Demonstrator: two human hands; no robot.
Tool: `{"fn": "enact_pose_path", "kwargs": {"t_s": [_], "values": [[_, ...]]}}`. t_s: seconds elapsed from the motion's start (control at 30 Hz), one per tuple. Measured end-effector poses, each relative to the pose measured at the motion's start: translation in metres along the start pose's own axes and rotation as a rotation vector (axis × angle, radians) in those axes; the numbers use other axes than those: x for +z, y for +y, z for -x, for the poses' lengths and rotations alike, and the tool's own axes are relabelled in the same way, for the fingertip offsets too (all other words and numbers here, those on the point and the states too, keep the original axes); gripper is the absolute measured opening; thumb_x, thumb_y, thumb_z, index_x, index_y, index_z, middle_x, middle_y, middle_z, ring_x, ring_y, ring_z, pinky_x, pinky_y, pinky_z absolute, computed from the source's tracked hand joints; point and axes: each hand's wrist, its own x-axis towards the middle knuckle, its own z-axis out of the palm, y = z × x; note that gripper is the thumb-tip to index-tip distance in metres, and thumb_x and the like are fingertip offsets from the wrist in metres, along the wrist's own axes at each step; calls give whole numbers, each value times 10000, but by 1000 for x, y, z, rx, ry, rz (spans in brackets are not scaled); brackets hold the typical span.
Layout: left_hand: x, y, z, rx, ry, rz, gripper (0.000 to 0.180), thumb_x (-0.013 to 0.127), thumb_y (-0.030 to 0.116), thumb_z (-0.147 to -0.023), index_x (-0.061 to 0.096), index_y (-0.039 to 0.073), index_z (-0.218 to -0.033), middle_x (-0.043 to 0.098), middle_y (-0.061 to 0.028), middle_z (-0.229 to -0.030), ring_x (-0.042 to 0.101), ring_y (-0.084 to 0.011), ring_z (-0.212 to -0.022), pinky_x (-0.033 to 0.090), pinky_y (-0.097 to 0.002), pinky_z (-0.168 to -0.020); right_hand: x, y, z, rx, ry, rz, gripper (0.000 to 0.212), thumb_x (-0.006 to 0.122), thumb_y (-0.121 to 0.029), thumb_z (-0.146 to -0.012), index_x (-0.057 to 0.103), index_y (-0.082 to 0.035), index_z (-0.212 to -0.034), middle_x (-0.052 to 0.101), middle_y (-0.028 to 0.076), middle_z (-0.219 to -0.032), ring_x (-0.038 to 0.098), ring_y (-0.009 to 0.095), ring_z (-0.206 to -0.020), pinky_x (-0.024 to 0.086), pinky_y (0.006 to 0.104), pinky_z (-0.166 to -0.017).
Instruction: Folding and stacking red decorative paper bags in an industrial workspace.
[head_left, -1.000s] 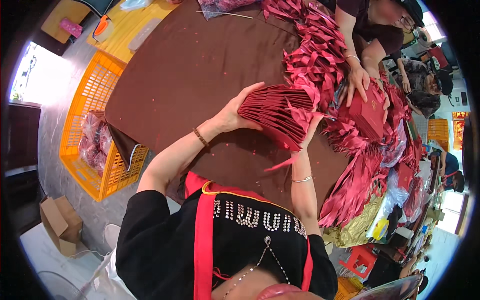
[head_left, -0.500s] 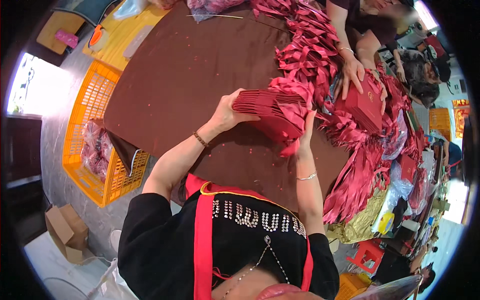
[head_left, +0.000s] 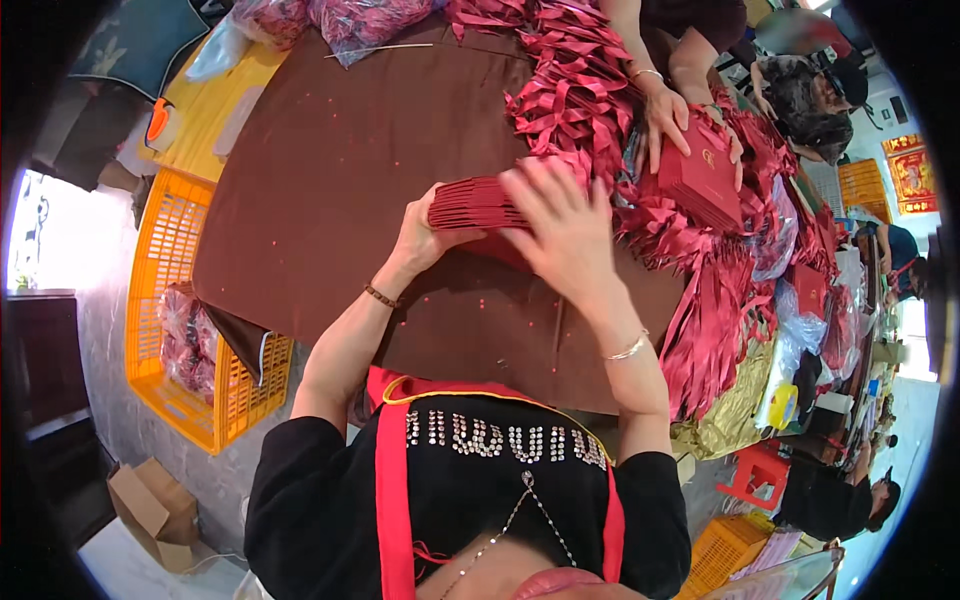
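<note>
Over the brown-covered table (head_left: 400, 140), my left hand (head_left: 418, 238) grips the left end of a thick stack of flat red cards (head_left: 468, 204), thumb and fingers closed round it. The layered edges of the stack face up toward me. My right hand (head_left: 565, 235) is at the stack's right end, fingers stretched and spread, slightly smeared by motion. It covers that end and most of the red ribbons there, so contact is hard to make out. Across the table, a co-worker's hands (head_left: 665, 120) hold a similar red stack (head_left: 700, 180) with a gold emblem.
Heaped red ribbons (head_left: 580, 90) run along the table's right side, with plastic bags (head_left: 800, 325) and gold cloth (head_left: 735, 405) beyond. A yellow crate (head_left: 165, 400) holding bagged red items stands at left. A cardboard box (head_left: 155, 510) sits on the floor; a red stool (head_left: 757, 477) is at lower right.
My right hand has gone from gripping the stack's right end to spread fingers over it. The stack has shifted left in view, along with the whole scene. My left hand keeps its hold.
</note>
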Motion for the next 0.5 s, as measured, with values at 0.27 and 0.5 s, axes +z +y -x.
{"fn": "enact_pose_path", "kwargs": {"t_s": [0.27, 0.5], "values": [[-3, 3, 2, 51, -49, -5, 465, 780, -8, -630, 583, -8, -1051, 629, -51, -1015, 590, -138, -924, 479, -294, -838, -32, 57, 40, 488, -363, -175, 675, 632, -391, -775, 405, -54, -1313, 428, 153, -1336, 377, 303, -1256, 251, 436, -1046], [-4, -1, 0, 152, -28, -72, 486, 802, 69, -635, 557, 7, -1049, 653, -43, -931, 599, -96, -851, 486, -269, -801, 4, 39, -14, -52, -139, -546, 761, 717, -386, -691, 414, -42, -1298, 374, 120, -1365, 320, 277, -1285, 245, 391, -1055]]}}
